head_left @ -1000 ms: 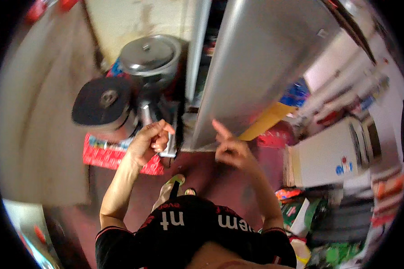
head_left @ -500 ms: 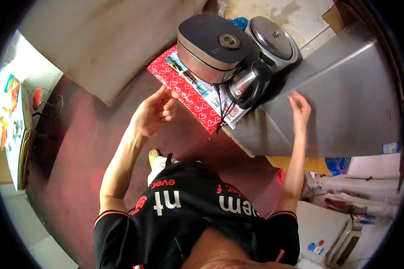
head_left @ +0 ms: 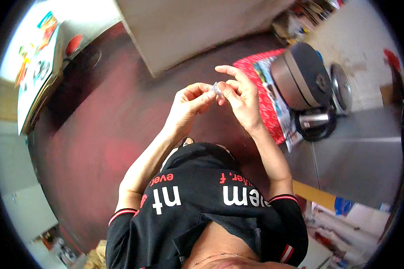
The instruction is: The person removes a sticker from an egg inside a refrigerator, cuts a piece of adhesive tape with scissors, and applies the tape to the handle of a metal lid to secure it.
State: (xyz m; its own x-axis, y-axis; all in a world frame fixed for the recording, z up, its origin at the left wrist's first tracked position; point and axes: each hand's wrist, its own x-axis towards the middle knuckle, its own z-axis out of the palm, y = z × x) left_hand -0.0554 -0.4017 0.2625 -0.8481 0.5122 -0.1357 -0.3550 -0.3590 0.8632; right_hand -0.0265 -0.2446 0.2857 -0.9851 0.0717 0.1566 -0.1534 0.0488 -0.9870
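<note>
In front of my chest, both my hands meet around a small, crumpled, whitish translucent piece, too small to name for certain. My left hand pinches it from one side between thumb and fingertips. From the other side my right hand grips it between thumb and a bent finger, the index finger stretched out above. To the right of my right hand stands a large dark grey cooker on a red cloth with white hearts. A steel and black kettle stands beside the cooker.
A round appliance with a metal lid stands behind the cooker. At right is a grey fridge-like surface. A pale upright panel rises ahead. At far left are a table edge and a red-topped stool.
My hands have come together from apart, and the small whitish piece now shows between them. The view has turned left, so the cooker and kettle lie further right.
</note>
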